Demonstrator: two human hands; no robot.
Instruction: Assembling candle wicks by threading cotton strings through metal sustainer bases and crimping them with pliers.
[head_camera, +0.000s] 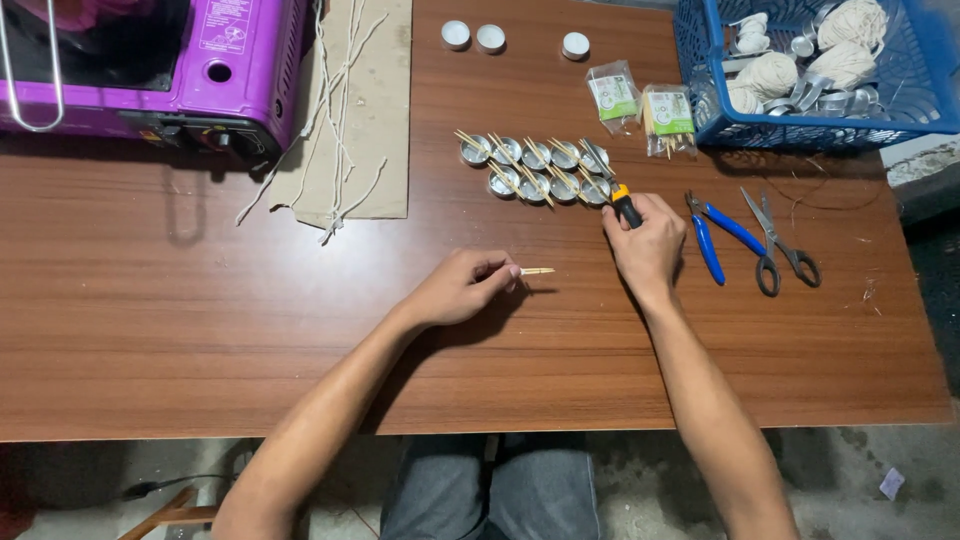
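Note:
My left hand (462, 287) pinches a short wooden stick (537, 271) low over the brown table (200, 330), its tip pointing right. My right hand (645, 240) grips a knife with a black and orange handle (625, 207), the blade pointing up-left toward the metal cups. Two rows of small round metal cups (536, 172), each with wooden sticks laid across it, sit just beyond both hands.
Blue-handled pliers (712, 237) and scissors (780, 245) lie right of my right hand. A blue basket (700, 70) of string balls and metal cups stands far right. Two small bags of sticks (640, 105), three white tealights (490, 38), cardboard with strings (350, 110) and a purple stove (160, 70) lie beyond.

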